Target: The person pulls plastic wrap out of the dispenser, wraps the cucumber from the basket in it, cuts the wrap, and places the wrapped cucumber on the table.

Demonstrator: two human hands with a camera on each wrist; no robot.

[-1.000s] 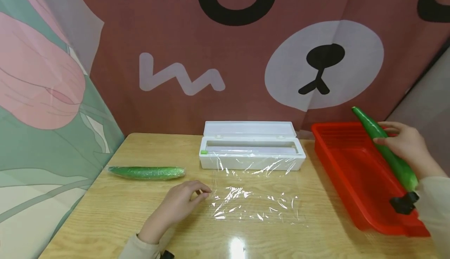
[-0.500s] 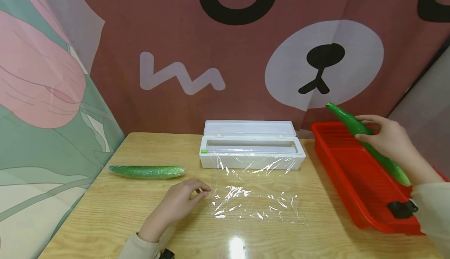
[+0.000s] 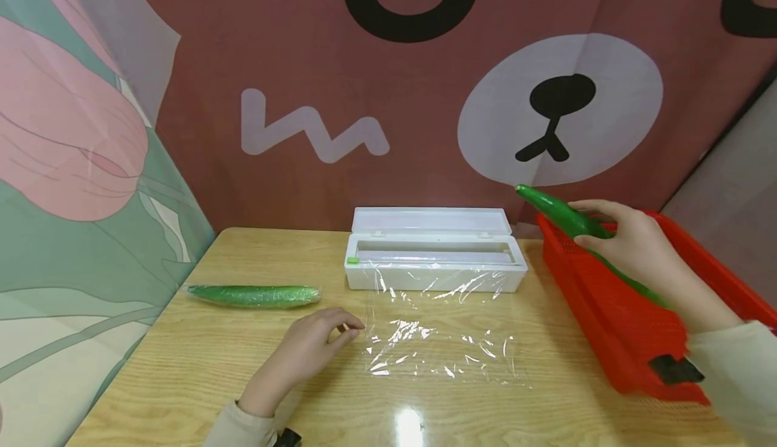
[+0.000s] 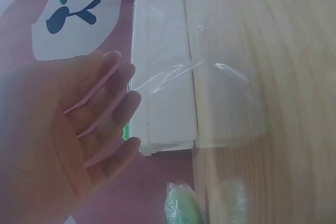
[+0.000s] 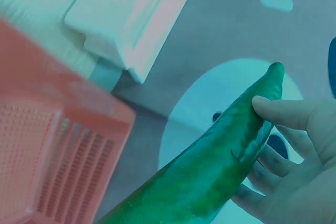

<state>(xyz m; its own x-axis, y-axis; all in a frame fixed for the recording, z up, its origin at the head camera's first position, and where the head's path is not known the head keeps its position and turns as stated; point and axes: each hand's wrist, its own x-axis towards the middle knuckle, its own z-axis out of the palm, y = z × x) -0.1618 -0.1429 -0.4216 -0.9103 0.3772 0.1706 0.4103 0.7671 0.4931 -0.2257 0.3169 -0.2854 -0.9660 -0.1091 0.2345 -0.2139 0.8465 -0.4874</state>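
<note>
My right hand grips a long green cucumber above the red basket, its narrow tip pointing up and to the left. In the right wrist view, the thumb lies on one side of the cucumber and the fingers on the other. My left hand is by the left edge of a sheet of clear plastic wrap, fingers loosely bent and holding nothing. That sheet runs from a white wrap dispenser with its lid raised. In the left wrist view, the left hand's fingers are relaxed and apart.
A cucumber wrapped in film lies on the wooden table left of the dispenser. The red plastic basket stands at the right with raised walls. Behind the table hangs a printed cloth.
My right hand has carried the cucumber leftward across the red basket, bringing its tip near the dispenser's right end. The left hand has stayed in place.
</note>
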